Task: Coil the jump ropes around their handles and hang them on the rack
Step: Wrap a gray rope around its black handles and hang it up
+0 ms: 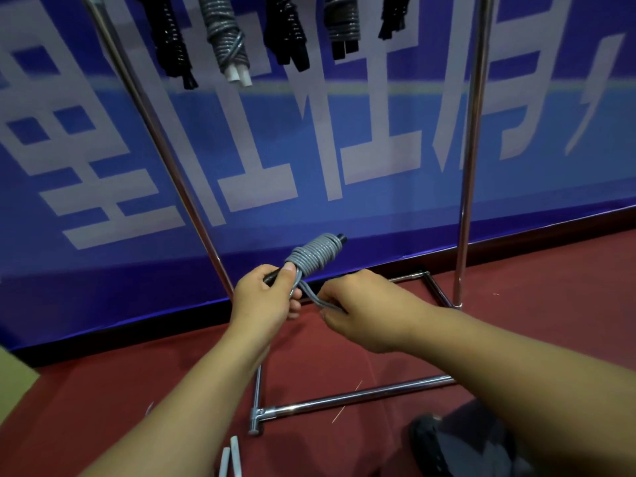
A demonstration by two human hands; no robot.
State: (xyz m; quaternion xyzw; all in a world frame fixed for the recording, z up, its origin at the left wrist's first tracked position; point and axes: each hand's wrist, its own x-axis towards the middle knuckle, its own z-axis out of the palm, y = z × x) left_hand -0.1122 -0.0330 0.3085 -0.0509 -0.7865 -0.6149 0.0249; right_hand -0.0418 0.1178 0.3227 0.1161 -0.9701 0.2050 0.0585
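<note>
A grey jump rope is coiled tightly around its black handles, whose tips stick out at the upper right. My left hand grips the lower end of the handles, thumb pressed on the coil. My right hand pinches the loose doubled end of the rope just below the coil. A chrome rack stands in front of me, and several coiled ropes hang from its top, among them a grey one with white handles and black ones.
A blue banner with large white characters backs the rack. The rack's base bars lie on the red floor. Two white handles lie at the bottom edge. My dark shoe is at lower right.
</note>
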